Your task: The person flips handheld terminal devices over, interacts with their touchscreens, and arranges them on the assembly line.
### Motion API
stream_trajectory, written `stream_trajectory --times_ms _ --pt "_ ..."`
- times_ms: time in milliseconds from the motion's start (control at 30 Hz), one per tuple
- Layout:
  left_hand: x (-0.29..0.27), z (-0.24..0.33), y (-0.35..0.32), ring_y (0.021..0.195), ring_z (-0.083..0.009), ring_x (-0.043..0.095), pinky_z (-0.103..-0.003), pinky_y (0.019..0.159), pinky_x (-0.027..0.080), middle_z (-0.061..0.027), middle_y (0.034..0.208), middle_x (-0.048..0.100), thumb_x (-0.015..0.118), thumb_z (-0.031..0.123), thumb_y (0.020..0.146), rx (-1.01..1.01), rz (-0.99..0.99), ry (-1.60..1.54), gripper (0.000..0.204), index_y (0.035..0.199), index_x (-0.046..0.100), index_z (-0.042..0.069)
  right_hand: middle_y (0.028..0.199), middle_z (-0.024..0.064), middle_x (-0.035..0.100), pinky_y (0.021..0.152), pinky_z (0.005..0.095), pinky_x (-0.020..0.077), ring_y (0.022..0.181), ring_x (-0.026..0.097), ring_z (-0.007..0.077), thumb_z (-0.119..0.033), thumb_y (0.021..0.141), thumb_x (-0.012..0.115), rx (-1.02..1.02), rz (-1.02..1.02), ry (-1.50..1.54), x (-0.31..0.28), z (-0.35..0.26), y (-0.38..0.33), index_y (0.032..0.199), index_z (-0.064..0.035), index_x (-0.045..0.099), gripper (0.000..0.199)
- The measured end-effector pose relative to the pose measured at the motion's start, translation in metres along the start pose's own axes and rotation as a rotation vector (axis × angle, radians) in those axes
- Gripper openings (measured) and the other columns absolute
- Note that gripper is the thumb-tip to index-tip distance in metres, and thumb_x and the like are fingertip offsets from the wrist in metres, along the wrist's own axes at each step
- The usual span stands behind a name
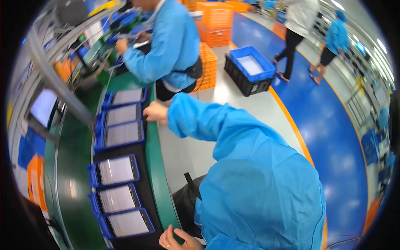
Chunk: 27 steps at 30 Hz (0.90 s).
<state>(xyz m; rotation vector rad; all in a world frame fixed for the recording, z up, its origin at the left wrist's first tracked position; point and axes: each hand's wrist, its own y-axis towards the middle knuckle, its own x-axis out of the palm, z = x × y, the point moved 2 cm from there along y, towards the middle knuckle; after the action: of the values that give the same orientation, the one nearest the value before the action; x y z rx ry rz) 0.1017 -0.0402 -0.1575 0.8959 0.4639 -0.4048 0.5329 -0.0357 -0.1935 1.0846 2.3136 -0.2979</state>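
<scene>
Above the bench's near edge, my right hand (pixel 156 113) has its fingers curled in beside the right rim of a blue tray (pixel 141 109). Whether they grip the rim or a small thing is hidden. My left hand (pixel 180 241) is at the bottom edge, fingers loosely apart, holding nothing visible; a ring shows on one finger. Several blue trays stand in a row on a black strip (pixel 154 196), each with flat, pale rectangular pieces inside. The nearest tray (pixel 109 227) holds a white piece (pixel 129 223) with a dark end. My blue sleeve (pixel 196 114) spans the middle.
A green bench (pixel 164 179) runs along the left, under a metal frame post (pixel 62 83). A co-worker in blue (pixel 177 46) works farther up it. Orange crates (pixel 214 23) and a blue bin on a black crate (pixel 250 62) stand beyond. Other people walk on the blue floor lane (pixel 329 137).
</scene>
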Motion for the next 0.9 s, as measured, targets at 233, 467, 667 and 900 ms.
stream_trajectory --times_ms 233,467,667,900 --pt "0.012 -0.018 0.0 0.112 -0.0384 0.043 -0.051 0.095 0.032 -0.0226 0.119 0.047 0.059 0.037 0.082 -0.029 -0.079 0.24 0.041 0.107 0.06 0.004 0.102 0.0216 0.058 0.069 0.0426 0.0528 0.09 0.061 0.0357 -0.009 0.076 0.06 0.546 0.261 0.802 0.002 0.014 0.039 0.1 0.0055 0.058 0.028" --pt "0.008 -0.021 -0.007 0.114 -0.0411 0.042 -0.052 0.095 0.033 -0.0249 0.127 0.04 0.059 0.042 0.082 -0.125 -0.025 0.226 0.048 0.113 0.056 0.006 0.114 0.0272 0.048 0.065 0.0456 0.0541 0.083 0.062 0.0358 -0.003 0.081 0.051 0.696 0.031 0.771 0.018 0.063 0.104 0.114 0.0078 0.043 0.036" --pt "0.01 -0.014 -0.005 0.108 -0.0383 0.048 -0.052 0.09 0.037 -0.0212 0.124 0.046 0.054 0.052 0.08 -0.144 0.084 0.153 0.055 0.114 0.057 0.009 0.098 0.0248 0.057 0.062 0.0425 0.0556 0.078 0.064 0.0333 0.0 0.077 0.055 0.71 -0.05 0.659 0.026 0.059 0.112 0.095 0.0067 0.05 0.02" --pt "0.012 -0.032 -0.009 0.114 -0.0423 0.038 -0.053 0.096 0.03 -0.027 0.126 0.035 0.06 0.044 0.079 -0.21 -0.028 0.115 0.061 0.119 0.048 -0.001 0.082 0.0184 0.065 0.057 0.0372 0.0543 0.074 0.064 0.03 0.003 0.07 0.059 0.685 -0.043 0.543 0.002 0.038 0.09 0.084 0.0025 0.054 0.015"
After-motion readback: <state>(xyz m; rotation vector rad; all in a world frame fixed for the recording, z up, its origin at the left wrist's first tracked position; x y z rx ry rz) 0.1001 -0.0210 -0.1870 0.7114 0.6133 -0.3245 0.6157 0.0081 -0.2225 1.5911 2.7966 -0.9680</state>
